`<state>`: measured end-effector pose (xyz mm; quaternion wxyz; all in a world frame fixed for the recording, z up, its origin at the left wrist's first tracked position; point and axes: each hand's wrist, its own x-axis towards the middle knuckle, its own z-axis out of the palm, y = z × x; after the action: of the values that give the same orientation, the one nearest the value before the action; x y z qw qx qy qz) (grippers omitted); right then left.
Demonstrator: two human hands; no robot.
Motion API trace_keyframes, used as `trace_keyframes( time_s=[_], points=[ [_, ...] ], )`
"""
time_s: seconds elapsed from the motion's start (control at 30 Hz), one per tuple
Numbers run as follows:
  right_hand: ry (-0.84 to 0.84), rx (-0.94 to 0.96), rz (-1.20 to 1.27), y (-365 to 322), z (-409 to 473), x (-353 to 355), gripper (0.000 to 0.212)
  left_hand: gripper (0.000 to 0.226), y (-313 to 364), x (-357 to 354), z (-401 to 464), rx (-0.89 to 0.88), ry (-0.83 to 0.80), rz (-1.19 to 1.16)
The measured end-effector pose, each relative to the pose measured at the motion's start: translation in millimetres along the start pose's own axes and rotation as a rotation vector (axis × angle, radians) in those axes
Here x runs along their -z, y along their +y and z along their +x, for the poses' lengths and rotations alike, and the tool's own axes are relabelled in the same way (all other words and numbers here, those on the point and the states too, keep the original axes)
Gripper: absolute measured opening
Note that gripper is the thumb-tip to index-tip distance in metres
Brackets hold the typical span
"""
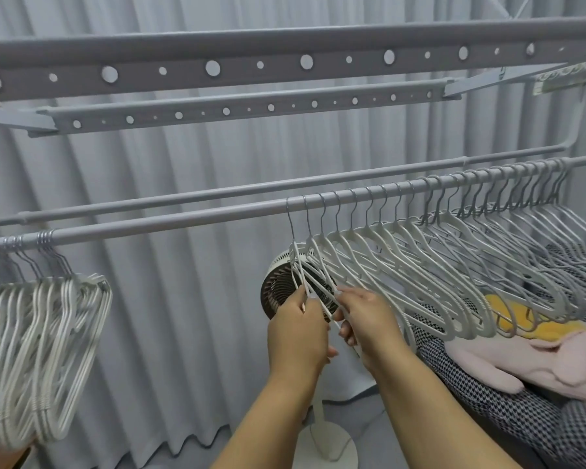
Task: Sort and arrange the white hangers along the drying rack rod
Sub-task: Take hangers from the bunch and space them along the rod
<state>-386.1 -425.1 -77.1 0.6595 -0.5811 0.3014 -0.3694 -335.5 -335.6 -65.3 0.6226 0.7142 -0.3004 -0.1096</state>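
White hangers [403, 265]: thin plastic-coated frames with metal hooks, strung along the drying rack rod [183, 221] in a spread row to the right; a second lot, bunched hangers [44, 350], packed tight at the rod's left end. Judged light, springy instead of rigid, smooth enough to slide on the rod, and prone to tangling where arms overlap; best taken at the lower arm or just under the hook, one at a time. Left hand [298, 330]: fingers curled, pinching the lower arms of the leftmost hanger [300, 265] of the row. Right hand [362, 319]: fingers curled round the neighbouring hangers' lower arms, just beside the left. Behind the hands, a standing fan [278, 282]. Containers: none seen; at right, loose laundry, namely a checked cloth [487, 411], a pink garment [538, 360] and a yellow item [508, 316] partly hidden by hangers.
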Motion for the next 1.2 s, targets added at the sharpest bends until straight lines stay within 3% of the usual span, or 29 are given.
trace_keyframes(
  time_s=[0.1, 0.27, 0.43, 0.6, 0.67, 0.77, 1.2],
  points=[
    [0.032, 0.039, -0.126, 1.1, -2.0, -0.3, 0.016, 0.026, -2.6, 1.6, -0.4, -0.002, 0.014, 0.006],
    [0.284, 0.285, -0.787, -0.5, -16.2, -0.8, 0.023, 0.045, -5.1, 8.9, -0.7, -0.032, 0.051, 0.095],
    [0.425, 0.538, -0.744, -8.0, -25.6, -19.4, 0.018, 0.063, -3.8, 26.0, -1.6, -0.074, 0.095, 0.367],
    [0.308, 0.657, -0.564, -15.4, -40.8, -56.5, 0.008, 0.059, -9.6, 54.9, 0.3, -0.114, 0.154, 0.391],
    [0.256, 0.669, -0.524, -14.1, -45.7, -74.1, 0.008, 0.069, -18.3, 70.3, 5.2, -0.08, 0.213, 0.411],
    [0.144, 0.623, -0.484, -8.7, -50.3, -102.5, 0.015, 0.072, -19.3, 98.7, 3.2, 0.074, 0.264, 0.409],
    [-0.274, 0.338, -0.439, 24.7, -69.5, -222.4, 0.016, 0.075, -33.0, 214.9, -8.6, 0.144, 0.384, 0.383]
  ],
)
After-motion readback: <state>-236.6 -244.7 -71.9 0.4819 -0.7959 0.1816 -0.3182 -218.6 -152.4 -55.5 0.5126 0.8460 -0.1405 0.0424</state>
